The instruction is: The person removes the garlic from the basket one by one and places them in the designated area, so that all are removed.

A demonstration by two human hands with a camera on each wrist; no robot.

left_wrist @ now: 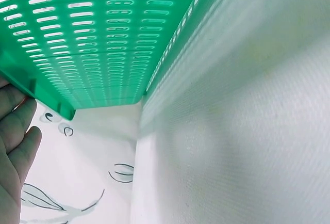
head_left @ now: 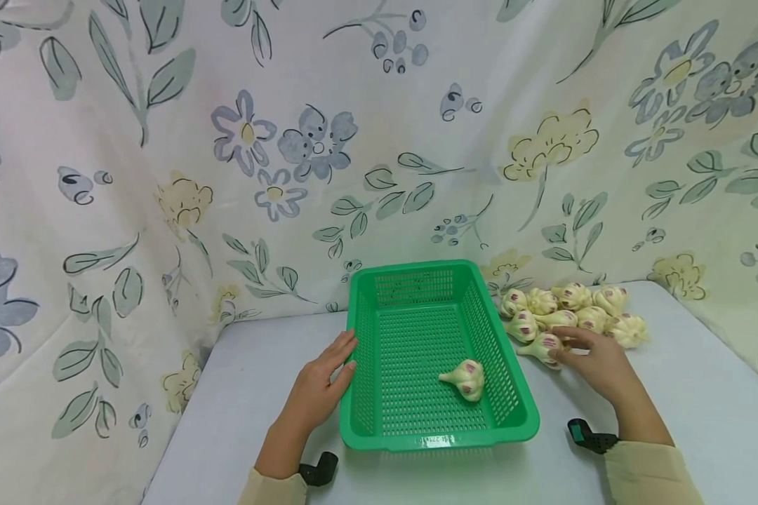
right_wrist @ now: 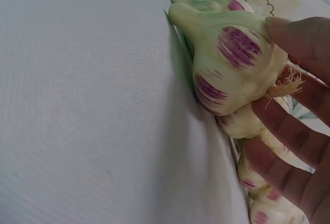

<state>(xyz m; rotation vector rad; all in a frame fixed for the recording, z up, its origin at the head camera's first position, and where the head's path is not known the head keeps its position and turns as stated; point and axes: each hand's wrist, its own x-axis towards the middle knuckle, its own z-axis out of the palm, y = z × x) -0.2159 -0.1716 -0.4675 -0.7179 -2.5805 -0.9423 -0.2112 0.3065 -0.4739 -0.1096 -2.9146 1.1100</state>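
Note:
A green plastic basket (head_left: 410,443) with slotted walls stands mid-table, one garlic bulb (head_left: 467,380) lying inside it toward the right. My left hand (head_left: 318,382) rests its extended fingers against the basket's left rim, and in the left wrist view its fingertips (left_wrist: 28,108) lie at the rim's underside. To the right of the basket, my right hand (head_left: 590,358) pinches a purple-streaked garlic bulb (head_left: 545,349) at the front of a pile. The right wrist view shows this same garlic bulb (right_wrist: 227,61) with fingers about its root end, its stem pointing away from the hand.
Several more garlic bulbs (head_left: 575,296) sit clustered behind the right hand, near the basket's right wall. A white cloth covers the table (head_left: 253,379). Behind it hangs a floral curtain (head_left: 379,140), close to the basket's far end.

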